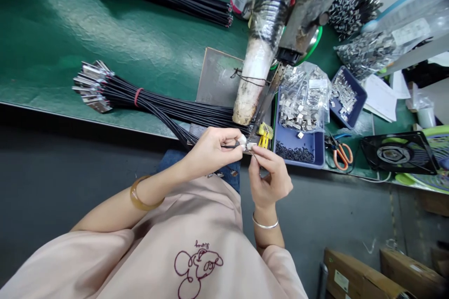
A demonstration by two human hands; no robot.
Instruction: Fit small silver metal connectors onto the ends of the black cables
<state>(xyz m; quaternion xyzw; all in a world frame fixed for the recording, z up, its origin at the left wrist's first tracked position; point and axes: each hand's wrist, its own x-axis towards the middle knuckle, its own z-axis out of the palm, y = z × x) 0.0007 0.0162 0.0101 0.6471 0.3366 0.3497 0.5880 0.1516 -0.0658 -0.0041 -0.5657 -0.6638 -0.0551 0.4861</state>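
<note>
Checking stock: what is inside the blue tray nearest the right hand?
The blue tray holds loose black pieces and a clear bag of metal pieces. The bag hides what lies beneath.

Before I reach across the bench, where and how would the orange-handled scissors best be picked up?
Probably by the orange loops, coming from the near edge of the bench, with the right hand, the nearer one. The loops lie toward that edge, while the other end points away, close to a blue-handled tool that could crowd the fingers.
</note>
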